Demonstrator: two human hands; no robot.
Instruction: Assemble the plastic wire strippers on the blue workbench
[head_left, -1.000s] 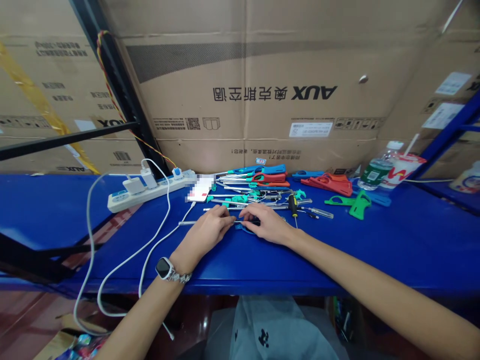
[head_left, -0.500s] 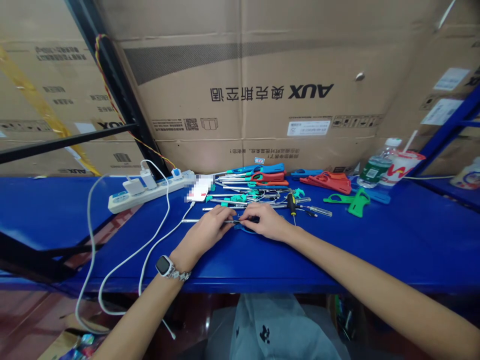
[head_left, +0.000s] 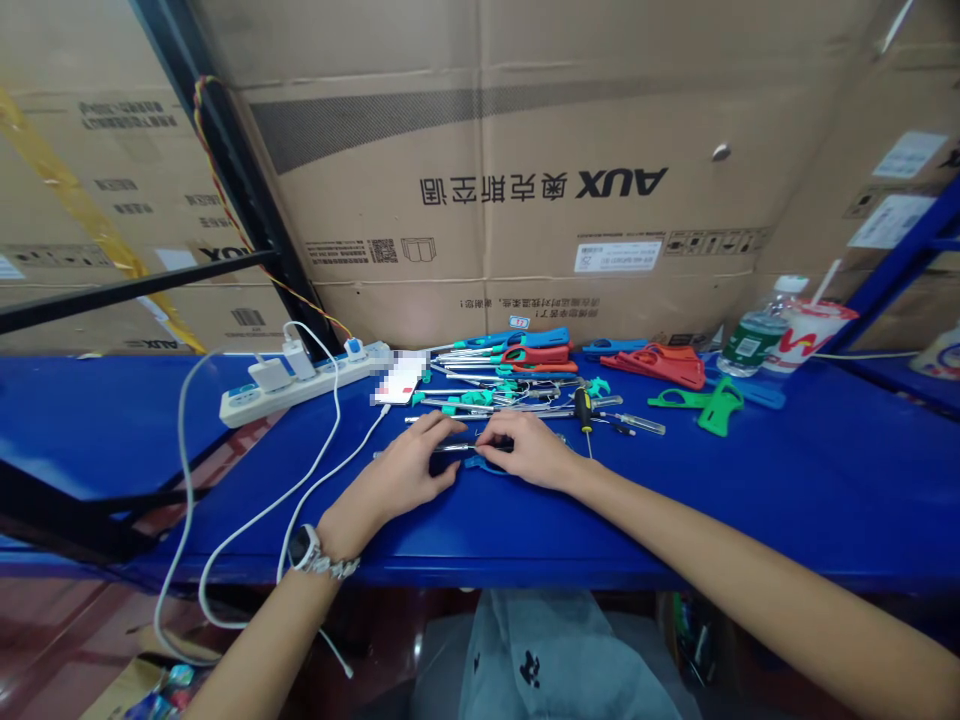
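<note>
My left hand (head_left: 412,468) rests over a thin metal tube (head_left: 454,449), its thumb and fingers spread apart. The tube lies nearly level and passes under that hand. At the tube's right end my right hand (head_left: 529,448) pinches with thumb and forefinger; what sits between the fingertips is too small to make out. Just below those fingertips lies a blue plastic handle shell (head_left: 486,466), partly hidden by the right hand. A screwdriver (head_left: 583,412) with a yellow and black handle lies beyond the right wrist.
Long-nosed lighters (head_left: 536,354) and loose tubes with green parts (head_left: 472,400) lie behind my hands. Red shells (head_left: 664,366), green shells (head_left: 716,405), a bottle (head_left: 754,340) and a cup (head_left: 810,335) stand or lie right. A power strip (head_left: 247,405) and white cables are left.
My left hand has loosened its pinch and spread its fingers, shifting slightly left and down. More of the tube shows between my hands. The right hand stays nearly in place.
</note>
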